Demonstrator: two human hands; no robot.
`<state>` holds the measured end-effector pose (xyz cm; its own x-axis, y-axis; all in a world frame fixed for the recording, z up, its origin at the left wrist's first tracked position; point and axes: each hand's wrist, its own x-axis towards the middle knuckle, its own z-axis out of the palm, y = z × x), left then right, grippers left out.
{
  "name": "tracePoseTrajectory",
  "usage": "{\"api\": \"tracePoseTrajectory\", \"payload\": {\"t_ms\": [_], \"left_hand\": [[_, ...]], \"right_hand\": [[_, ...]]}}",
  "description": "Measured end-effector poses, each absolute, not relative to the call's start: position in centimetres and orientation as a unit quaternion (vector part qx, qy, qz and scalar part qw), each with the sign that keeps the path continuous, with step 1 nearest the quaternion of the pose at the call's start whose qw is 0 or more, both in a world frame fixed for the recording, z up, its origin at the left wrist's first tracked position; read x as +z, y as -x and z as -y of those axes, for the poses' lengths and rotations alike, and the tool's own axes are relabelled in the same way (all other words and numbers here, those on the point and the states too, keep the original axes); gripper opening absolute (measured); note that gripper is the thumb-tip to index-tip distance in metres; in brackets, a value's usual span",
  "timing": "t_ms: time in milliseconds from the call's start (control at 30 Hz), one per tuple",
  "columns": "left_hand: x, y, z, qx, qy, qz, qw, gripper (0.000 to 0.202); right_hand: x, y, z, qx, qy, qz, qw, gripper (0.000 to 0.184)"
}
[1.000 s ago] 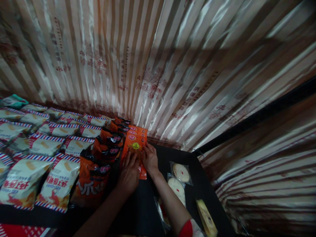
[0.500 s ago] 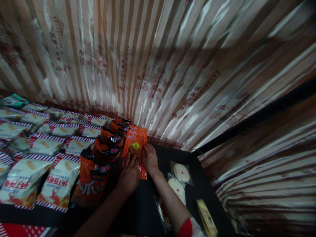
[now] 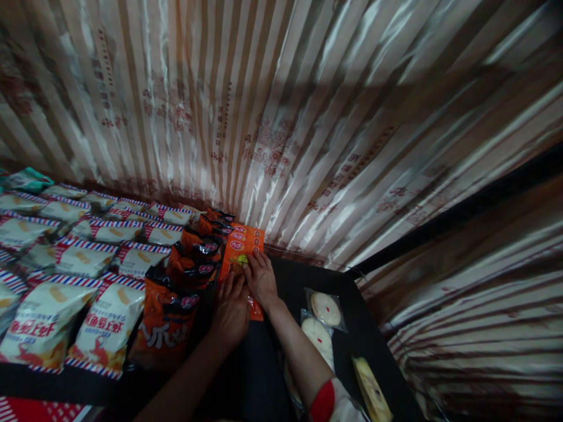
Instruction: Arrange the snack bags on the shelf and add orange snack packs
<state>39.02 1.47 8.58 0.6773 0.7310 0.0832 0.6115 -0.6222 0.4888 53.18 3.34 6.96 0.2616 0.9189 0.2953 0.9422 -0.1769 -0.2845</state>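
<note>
Flat on the black table lies a column of overlapping orange snack packets, with a yellow round mark on the nearest one. My left hand rests on the lower left of the packets, fingers stretched forward. Beside it, my right hand lies over their right side, fingers extended and partly covering the yellow mark. Both hands touch the packets without gripping them. Just left of my left hand stand orange-and-black snack bags in a row. The lower part of the packets is mostly hidden under my hands.
Rows of white puffed-snack bags fill the table's left side. Right of my forearm lie round flat cakes in clear wrappers and a yellowish wrapped item. Striped plastic sheeting hangs behind, and a dark bar crosses at right.
My right hand has slid inward and left across the orange packets, now covering part of the yellow mark. My left hand has stayed nearly in place. The view has shifted very slightly.
</note>
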Motion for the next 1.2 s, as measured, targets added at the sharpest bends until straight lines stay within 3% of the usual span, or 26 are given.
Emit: {"api": "tracePoseTrajectory", "payload": {"t_ms": [533,1200], "left_hand": [[8.5,-39.1,-1.5,0.146,-0.890,-0.380,0.208,0.050],[8.7,-39.0,-1.5,0.159,-0.886,-0.377,0.217,0.047]], "right_hand": [[8.8,-53.2,-3.3,0.043,0.785,0.605,0.130,0.047],[7.5,-54.2,-4.4,0.036,0.783,0.578,0.229,0.043]]}}
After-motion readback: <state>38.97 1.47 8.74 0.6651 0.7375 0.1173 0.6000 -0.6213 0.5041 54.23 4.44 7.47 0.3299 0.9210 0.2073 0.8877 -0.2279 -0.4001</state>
